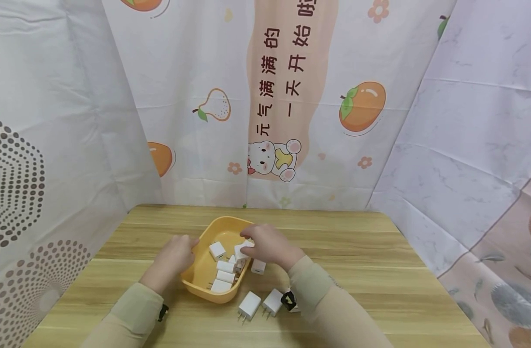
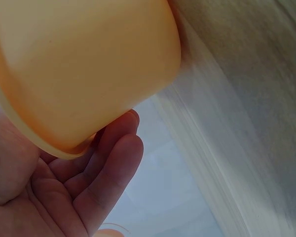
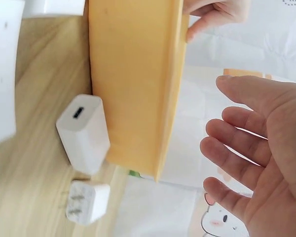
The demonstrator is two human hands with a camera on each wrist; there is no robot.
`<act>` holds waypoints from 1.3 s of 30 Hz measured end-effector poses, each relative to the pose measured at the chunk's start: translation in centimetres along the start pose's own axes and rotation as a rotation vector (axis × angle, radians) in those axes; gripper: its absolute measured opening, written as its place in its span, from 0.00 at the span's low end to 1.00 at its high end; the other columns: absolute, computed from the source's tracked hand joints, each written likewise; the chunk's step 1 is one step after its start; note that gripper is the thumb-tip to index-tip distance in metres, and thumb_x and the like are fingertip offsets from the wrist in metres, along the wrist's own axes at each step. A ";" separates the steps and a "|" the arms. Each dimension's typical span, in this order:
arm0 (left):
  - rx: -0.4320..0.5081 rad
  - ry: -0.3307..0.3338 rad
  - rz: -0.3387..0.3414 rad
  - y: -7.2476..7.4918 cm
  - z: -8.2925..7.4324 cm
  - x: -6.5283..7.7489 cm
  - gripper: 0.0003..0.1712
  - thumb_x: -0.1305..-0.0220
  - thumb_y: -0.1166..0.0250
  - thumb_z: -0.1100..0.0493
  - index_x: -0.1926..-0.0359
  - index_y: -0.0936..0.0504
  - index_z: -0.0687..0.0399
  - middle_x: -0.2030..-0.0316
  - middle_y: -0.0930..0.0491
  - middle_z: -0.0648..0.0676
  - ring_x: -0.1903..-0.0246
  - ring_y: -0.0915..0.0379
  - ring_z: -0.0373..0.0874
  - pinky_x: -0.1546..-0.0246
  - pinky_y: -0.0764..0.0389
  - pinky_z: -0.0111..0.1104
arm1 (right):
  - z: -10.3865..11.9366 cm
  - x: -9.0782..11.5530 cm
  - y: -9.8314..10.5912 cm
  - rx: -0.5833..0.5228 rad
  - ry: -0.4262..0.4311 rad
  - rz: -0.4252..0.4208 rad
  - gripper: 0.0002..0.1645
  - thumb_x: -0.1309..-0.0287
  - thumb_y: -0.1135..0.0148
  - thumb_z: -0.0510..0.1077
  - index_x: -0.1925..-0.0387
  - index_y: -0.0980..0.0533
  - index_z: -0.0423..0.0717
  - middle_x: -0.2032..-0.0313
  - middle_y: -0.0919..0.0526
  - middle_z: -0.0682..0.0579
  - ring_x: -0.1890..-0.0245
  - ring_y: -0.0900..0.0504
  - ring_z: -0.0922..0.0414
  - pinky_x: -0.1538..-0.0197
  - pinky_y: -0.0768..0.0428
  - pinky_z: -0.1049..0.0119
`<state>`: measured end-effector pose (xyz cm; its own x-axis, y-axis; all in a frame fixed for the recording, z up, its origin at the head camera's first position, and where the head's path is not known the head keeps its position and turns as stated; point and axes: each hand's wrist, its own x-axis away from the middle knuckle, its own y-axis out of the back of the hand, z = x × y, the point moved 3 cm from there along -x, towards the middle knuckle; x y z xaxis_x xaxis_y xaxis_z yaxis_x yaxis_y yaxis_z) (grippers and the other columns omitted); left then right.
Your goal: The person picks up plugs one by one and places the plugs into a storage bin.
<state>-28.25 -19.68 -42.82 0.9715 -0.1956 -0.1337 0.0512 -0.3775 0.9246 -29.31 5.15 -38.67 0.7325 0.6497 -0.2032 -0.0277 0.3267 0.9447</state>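
A yellow plastic bin (image 1: 204,288) stands on the table with several white charger plugs inside, such as a charger (image 1: 217,250) near its middle. My left hand (image 1: 175,255) grips the bin's left rim; in the left wrist view its curled fingers (image 2: 108,170) lie against the outer wall. Over the opposite rim hangs my right hand (image 1: 269,242), with parted, loosely bent fingers. The right wrist view shows nothing in that hand (image 3: 259,148). In the head view its fingertips overlap a charger (image 1: 240,252) inside the bin.
Outside the bin, a white charger (image 1: 258,267) lies close by its right wall. Two more, a charger (image 1: 250,305) and another charger (image 1: 273,303), lie nearer me with prongs showing. Printed curtains (image 1: 182,121) hang behind and beside the wooden table (image 1: 356,251).
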 end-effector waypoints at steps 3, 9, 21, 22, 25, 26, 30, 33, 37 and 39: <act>0.000 0.007 0.005 0.0 0.0 0.0 0.24 0.42 0.38 0.74 0.42 0.18 0.68 0.45 0.20 0.70 0.65 0.23 0.51 0.75 0.24 0.35 | -0.3 0.5 0.8 -0.001 0.027 -0.027 0.19 0.38 0.30 0.48 0.48 0.17 0.44 0.52 0.13 0.50 0.52 0.16 0.54 0.48 0.19 0.60; 0.018 0.041 0.021 -0.2 0.1 0.0 0.25 0.40 0.40 0.74 0.40 0.19 0.67 0.43 0.21 0.69 0.66 0.23 0.50 0.82 0.28 0.33 | -1.1 1.5 2.0 -0.020 0.047 -0.058 0.19 0.39 0.30 0.46 0.48 0.17 0.42 0.53 0.13 0.48 0.53 0.16 0.52 0.48 0.19 0.58; 0.024 0.043 0.028 -0.1 0.0 0.2 0.25 0.39 0.40 0.74 0.40 0.19 0.67 0.42 0.22 0.70 0.69 0.23 0.49 0.84 0.28 0.33 | -2.8 3.8 3.6 -0.016 0.010 -0.058 0.20 0.38 0.30 0.51 0.48 0.17 0.46 0.51 0.13 0.49 0.52 0.16 0.53 0.48 0.19 0.57; 0.024 0.040 0.026 0.0 0.0 0.2 0.25 0.39 0.40 0.74 0.40 0.19 0.67 0.42 0.22 0.70 0.69 0.24 0.49 0.84 0.28 0.33 | -3.0 4.0 3.6 -0.010 0.007 -0.055 0.21 0.38 0.29 0.51 0.48 0.17 0.45 0.50 0.14 0.49 0.52 0.17 0.52 0.48 0.19 0.57; 0.026 0.036 0.023 0.0 0.0 0.2 0.25 0.40 0.40 0.74 0.40 0.19 0.67 0.42 0.22 0.70 0.69 0.24 0.49 0.84 0.28 0.33 | -3.3 4.6 3.8 -0.006 -0.003 -0.043 0.23 0.39 0.28 0.51 0.46 0.17 0.44 0.50 0.14 0.48 0.52 0.17 0.50 0.49 0.19 0.55; 0.026 0.035 0.023 0.0 0.0 0.2 0.25 0.40 0.40 0.74 0.40 0.19 0.67 0.42 0.22 0.70 0.69 0.24 0.49 0.84 0.28 0.33 | -3.3 4.8 3.8 -0.003 -0.006 -0.040 0.24 0.40 0.28 0.50 0.46 0.18 0.43 0.50 0.14 0.48 0.52 0.17 0.50 0.49 0.19 0.55; 0.028 0.035 0.021 -0.1 0.1 0.2 0.25 0.40 0.40 0.74 0.40 0.19 0.68 0.42 0.22 0.70 0.69 0.24 0.49 0.83 0.28 0.33 | -3.5 5.6 4.2 0.005 -0.016 -0.036 0.26 0.41 0.26 0.52 0.45 0.18 0.44 0.49 0.15 0.49 0.52 0.17 0.51 0.48 0.20 0.55; 0.032 0.035 0.021 -0.2 0.2 0.1 0.25 0.40 0.40 0.74 0.41 0.19 0.68 0.42 0.22 0.70 0.69 0.24 0.49 0.82 0.28 0.33 | -3.7 6.2 4.3 0.016 -0.019 -0.035 0.26 0.42 0.26 0.53 0.46 0.18 0.45 0.50 0.15 0.50 0.52 0.18 0.53 0.48 0.20 0.55; 0.032 0.031 0.019 -0.1 0.1 0.2 0.25 0.41 0.40 0.75 0.41 0.19 0.68 0.42 0.22 0.70 0.70 0.25 0.49 0.83 0.28 0.33 | -4.0 6.8 4.4 0.011 -0.036 -0.025 0.26 0.42 0.26 0.54 0.45 0.18 0.48 0.51 0.15 0.53 0.51 0.17 0.53 0.48 0.19 0.55; 0.033 0.030 0.019 -0.1 0.0 0.2 0.25 0.41 0.40 0.75 0.41 0.19 0.68 0.42 0.22 0.70 0.70 0.25 0.48 0.84 0.28 0.33 | -4.1 7.1 4.4 0.013 -0.051 -0.019 0.27 0.41 0.27 0.57 0.44 0.18 0.50 0.51 0.15 0.54 0.50 0.17 0.53 0.48 0.20 0.55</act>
<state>-28.10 -19.72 -42.92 0.9789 -0.1756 -0.1049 0.0256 -0.4035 0.9146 -27.02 14.06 -37.01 0.7663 0.6079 -0.2079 -0.0050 0.3293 0.9442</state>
